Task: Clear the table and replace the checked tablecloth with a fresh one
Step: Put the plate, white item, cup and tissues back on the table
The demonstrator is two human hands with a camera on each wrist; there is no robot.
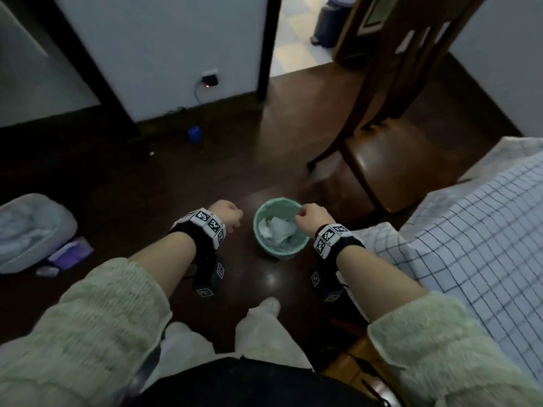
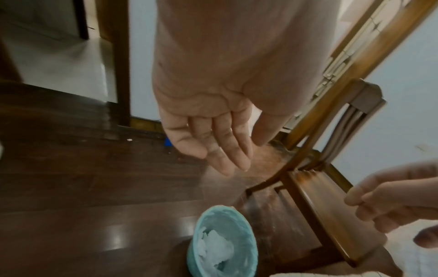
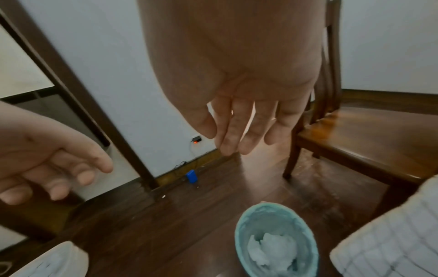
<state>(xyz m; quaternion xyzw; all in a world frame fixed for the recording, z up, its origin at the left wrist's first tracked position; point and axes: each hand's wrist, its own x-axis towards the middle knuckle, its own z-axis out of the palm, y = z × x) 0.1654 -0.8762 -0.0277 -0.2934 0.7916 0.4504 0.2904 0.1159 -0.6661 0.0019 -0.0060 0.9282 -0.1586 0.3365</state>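
Dark wooden flooring (image 1: 123, 177) fills most of the head view, bounded by pale walls and a dark door frame; a tiled room shows through the doorway beyond.

Checked tablecloth (image 1: 476, 230): white with a thin dark grid; it lies on the table at the right edge of the head view, its near edge hanging down beside the person's right forearm; a corner of it also shows at the lower right of the right wrist view (image 3: 388, 239).

Left hand (image 1: 227, 214): held in the air to the left of the bin, apart from it; in its wrist view the fingers (image 2: 222, 146) are extended and close together, palm bare, holding nothing.

Right hand (image 1: 311, 215): held above the right rim of the bin; in its wrist view the fingers (image 3: 237, 131) hang straight and slightly parted, holding nothing; whether a fingertip touches the liner cannot be told.

Surroundings: a small round bin (image 1: 261, 239) with a teal liner stands on the floor between the two hands; crumpled white paper (image 1: 277, 230) lies inside it; a wooden chair (image 1: 390, 154) stands just behind and to the right of the bin, between it and the table; a small blue object (image 1: 194, 133) lies on the floor near the wall; a black plug (image 1: 210, 80) with a red light sits in a wall socket; a pale cushion-like item (image 1: 32, 230) lies at the left edge.
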